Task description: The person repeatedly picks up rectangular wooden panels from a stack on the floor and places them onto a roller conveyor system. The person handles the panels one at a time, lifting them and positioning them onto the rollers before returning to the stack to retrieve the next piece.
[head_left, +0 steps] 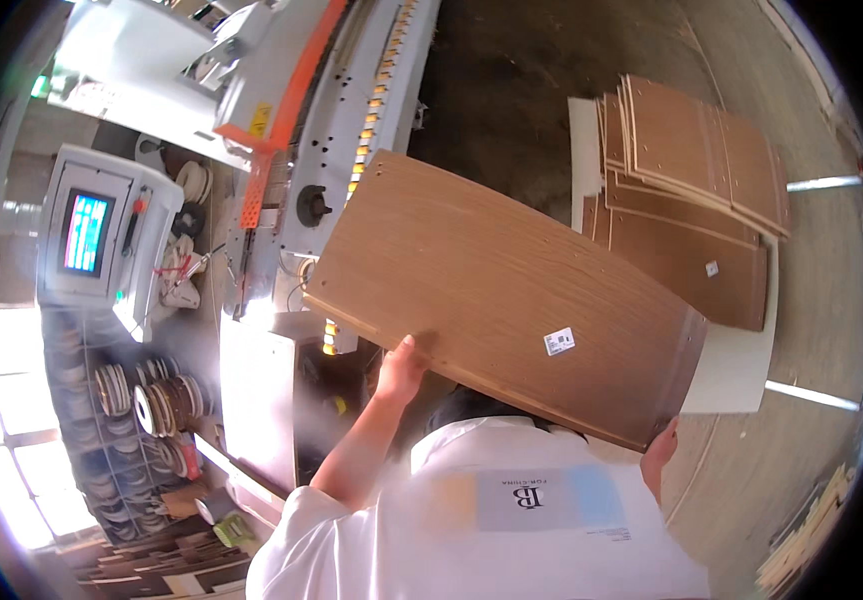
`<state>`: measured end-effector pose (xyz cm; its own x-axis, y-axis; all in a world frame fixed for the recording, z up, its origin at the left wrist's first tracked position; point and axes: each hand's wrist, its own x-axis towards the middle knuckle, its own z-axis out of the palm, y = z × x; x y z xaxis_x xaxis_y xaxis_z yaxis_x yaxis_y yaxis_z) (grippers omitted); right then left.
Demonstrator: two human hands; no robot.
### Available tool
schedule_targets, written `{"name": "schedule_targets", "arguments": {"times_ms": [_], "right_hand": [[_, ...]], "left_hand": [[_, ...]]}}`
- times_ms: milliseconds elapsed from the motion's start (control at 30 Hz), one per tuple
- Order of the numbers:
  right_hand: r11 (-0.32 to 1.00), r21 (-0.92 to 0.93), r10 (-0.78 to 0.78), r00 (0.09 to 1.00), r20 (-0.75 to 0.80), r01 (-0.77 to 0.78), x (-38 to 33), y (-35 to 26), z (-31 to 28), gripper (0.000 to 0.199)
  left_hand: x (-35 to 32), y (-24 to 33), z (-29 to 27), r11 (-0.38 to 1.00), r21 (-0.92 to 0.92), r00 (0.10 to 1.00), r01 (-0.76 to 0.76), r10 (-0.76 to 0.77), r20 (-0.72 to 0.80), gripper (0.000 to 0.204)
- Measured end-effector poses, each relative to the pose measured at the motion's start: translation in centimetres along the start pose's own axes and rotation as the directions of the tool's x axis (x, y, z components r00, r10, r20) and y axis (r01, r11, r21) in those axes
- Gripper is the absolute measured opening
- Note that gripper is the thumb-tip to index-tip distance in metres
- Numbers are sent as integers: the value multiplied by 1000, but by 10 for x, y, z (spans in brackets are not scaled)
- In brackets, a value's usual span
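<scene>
A large brown wood-grain panel [481, 285] is held up in front of me, tilted so its left end lies farther away than its right. My left hand [403, 372] grips the near long edge, its thumb on top and the other fingers hidden beneath. At the near right corner, my right hand [659, 447] is closed on the panel, mostly hidden behind it. A small white label [559, 342] is stuck on the upper face, and small holes run near the edges. The far left corner overlaps the side of a long machine [326, 165].
Several brown panels [691, 145] lie in uneven stacks at the right, over a white board [741, 375]. An orange guard [286, 90] tops the machine. A control box with a lit screen [87, 232] stands left, above rolls of edge banding [166, 405]. Wood strips [806, 530] lie lower right.
</scene>
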<state>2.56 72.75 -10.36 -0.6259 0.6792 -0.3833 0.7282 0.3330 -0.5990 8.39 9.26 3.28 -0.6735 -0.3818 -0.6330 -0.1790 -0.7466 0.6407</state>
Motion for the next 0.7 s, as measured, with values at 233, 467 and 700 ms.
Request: {"name": "schedule_targets", "arguments": {"times_ms": [233, 467, 700], "right_hand": [[958, -258, -124, 992, 27, 127, -45, -177, 87, 82], [902, -81, -377, 866, 327, 423, -121, -220, 139, 70], [880, 11, -430, 787, 442, 474, -156, -258, 152, 70]], "left_hand": [[39, 7, -57, 938, -330, 984, -105, 51, -169, 30], [46, 6, -46, 984, 1, 924, -179, 168, -342, 18], [48, 28, -40, 964, 72, 876, -257, 264, -404, 25]]}}
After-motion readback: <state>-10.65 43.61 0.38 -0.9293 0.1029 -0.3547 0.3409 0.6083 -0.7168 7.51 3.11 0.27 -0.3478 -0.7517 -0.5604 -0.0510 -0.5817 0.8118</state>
